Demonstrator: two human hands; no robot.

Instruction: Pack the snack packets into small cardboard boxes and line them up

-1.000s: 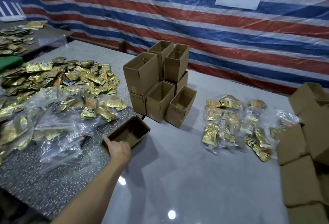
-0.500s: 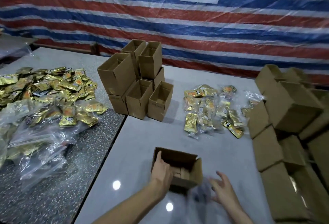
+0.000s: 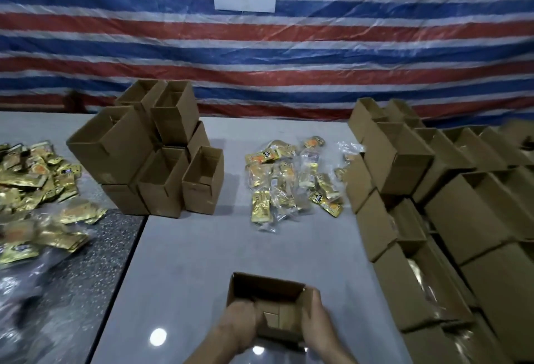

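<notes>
Gripping box two-handed, open top up: with left hand curled over near-left wall, with right hand wrapped round right wall. No packets inside, only bottom flaps showing, seemingly not lying flat.
Risk 1: loading onto unseated flaps, then bulging or opening the bottom on lift. Worth pressing flat first.

Beyond box, bare glossy table, then packets in a loose heap, several in clear wrap.
Risk 2: freeing one hand to reach there, then skidding or tipping the light box on that slick top.
Risk 3: grabbing a clump of slippery film and shedding some short of box.

Right of box, packed boxes stacked tight, a few open with gold showing.
Risk 4: clipping that stack with the right elbow mid-reach, or nudging rows out of line when adding this one.

Beyond and left of box, empties piled two high, upper ones tilted.
Risk 5: toppling them with any bump to table, possibly onto the heap or the working spot.

Far left of box, left heap, well apart. Awkward cross-body reach from here, so better skipped while the nearer heap lasts.
</notes>
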